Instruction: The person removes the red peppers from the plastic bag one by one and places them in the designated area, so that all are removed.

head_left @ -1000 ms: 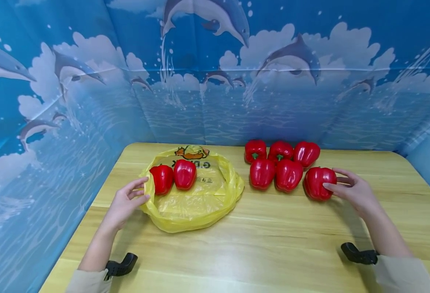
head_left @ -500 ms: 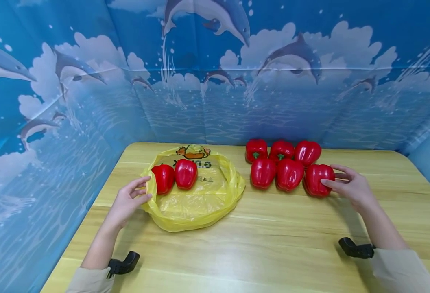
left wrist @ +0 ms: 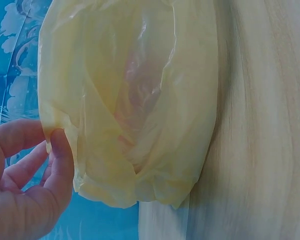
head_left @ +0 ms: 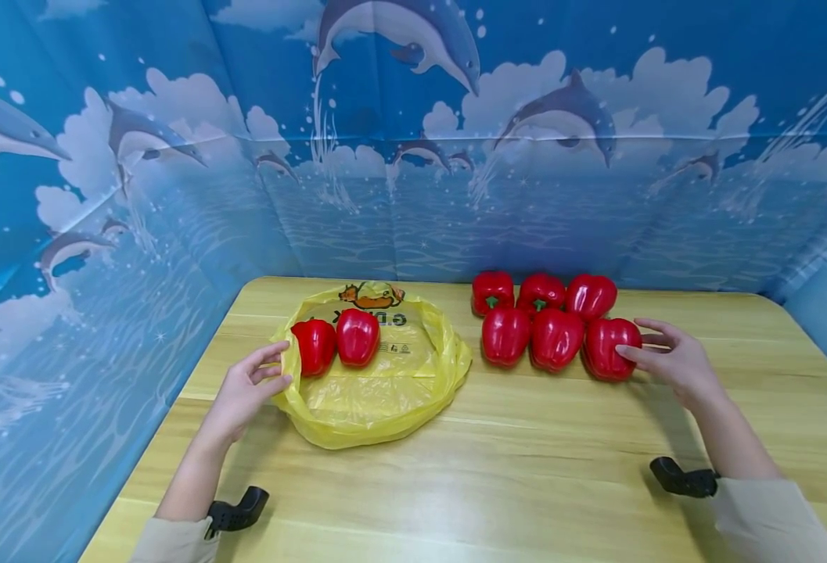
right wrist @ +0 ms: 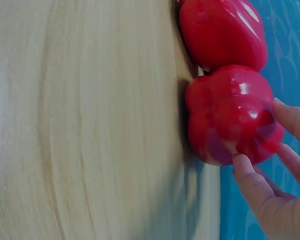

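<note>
A yellow plastic bag (head_left: 371,426) lies spread with its mouth wide, two red bell peppers (head_left: 357,338) inside at its left. My left hand (head_left: 244,391) pinches the bag's left rim between thumb and fingers; the left wrist view shows the thin plastic (left wrist: 110,125) in that pinch, with a pepper's red showing through. On the right, my right hand (head_left: 677,363) holds a red bell pepper (head_left: 606,349) at its right side, thumb in front and fingers behind. That pepper (right wrist: 230,117) sits up against its neighbour (right wrist: 222,35) in the right wrist view.
Several more red bell peppers (head_left: 556,339) stand in two rows at the table's back right, some with green stems showing. A blue dolphin-print curtain (head_left: 413,219) hangs behind the wooden table (head_left: 497,469) and along its sides.
My right hand has shifted the pepper a little to the left, closer against the front row, and then stayed there. The left hand keeps its pinch on the bag.
</note>
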Demonstrator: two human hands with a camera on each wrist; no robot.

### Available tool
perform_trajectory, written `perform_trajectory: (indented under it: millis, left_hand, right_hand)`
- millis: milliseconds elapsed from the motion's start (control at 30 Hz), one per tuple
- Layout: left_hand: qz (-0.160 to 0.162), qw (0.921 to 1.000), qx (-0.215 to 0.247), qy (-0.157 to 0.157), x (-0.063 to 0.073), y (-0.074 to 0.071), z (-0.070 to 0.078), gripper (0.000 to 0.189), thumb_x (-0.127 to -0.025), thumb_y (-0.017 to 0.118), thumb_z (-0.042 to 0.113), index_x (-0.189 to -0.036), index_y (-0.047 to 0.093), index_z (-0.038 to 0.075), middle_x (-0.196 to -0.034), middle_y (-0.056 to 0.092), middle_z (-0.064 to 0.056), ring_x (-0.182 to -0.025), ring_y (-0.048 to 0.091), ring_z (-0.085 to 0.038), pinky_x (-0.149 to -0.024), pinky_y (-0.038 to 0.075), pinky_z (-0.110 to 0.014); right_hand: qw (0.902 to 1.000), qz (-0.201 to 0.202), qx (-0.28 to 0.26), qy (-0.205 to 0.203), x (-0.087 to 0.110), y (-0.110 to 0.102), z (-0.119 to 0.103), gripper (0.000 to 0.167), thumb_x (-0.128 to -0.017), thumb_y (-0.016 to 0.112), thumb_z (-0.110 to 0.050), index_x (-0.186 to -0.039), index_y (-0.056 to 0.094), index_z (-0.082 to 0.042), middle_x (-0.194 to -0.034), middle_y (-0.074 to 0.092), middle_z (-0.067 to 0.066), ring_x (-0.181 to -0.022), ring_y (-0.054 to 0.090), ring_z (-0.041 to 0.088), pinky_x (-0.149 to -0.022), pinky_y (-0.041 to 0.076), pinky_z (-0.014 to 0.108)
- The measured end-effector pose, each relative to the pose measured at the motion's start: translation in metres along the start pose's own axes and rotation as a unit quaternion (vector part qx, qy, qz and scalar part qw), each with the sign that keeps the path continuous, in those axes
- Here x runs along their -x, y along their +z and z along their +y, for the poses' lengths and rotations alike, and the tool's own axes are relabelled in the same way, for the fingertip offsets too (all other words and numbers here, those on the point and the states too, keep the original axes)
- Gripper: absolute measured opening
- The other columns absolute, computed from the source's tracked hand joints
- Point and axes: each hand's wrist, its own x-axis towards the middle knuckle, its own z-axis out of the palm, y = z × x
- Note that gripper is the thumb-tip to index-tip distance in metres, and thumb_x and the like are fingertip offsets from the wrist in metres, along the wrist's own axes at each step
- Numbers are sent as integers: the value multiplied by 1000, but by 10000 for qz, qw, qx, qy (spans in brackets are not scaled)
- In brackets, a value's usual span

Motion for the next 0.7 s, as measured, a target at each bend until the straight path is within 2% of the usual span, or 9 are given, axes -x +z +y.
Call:
perform_trajectory:
  millis: [200,367,567,700]
  left_hand:
    - [-21,10000,24,17,1,0,0,54,-86,59,-4,-137,41,-3,-133,41,-19,-102,48,-17,-78,47,-16]
    - [-48,10000,19,22,1,0,0,54,-86,59,-4,-137,41,-3,-132,41,-20,-103,47,-18,-78,47,-16]
    - [-44,10000,20,1,0,0,1,54,-87,60,-3,-137,41,-2,-133,40,-19,-107,45,-23,-78,47,-15]
    - [-57,10000,26,-20,0,1,1,54,-86,60,-3,-137,41,-2,-134,40,-19,-108,45,-25,-78,47,-16]
  right_hand:
    - [9999,29,-78,-89,3,-4,-4,71,-88,64,-28,-145,28,-7,-132,32,24,-88,46,-1,-73,54,27]
    - [9994,25,-95,-328,5,-12,-13,61,-89,64,-22,-142,35,-13,-128,34,21,-85,49,-4,-71,54,27]
    - [9986,-111,-93,-504,2,-20,-36,55,-89,64,-21,-138,38,-19,-118,40,2,-85,51,-8,-69,53,21]
    - [9979,-285,-75,-571,-1,-21,-54,57,-90,62,-19,-140,35,-14,-119,40,0,-86,54,-7,-71,52,19]
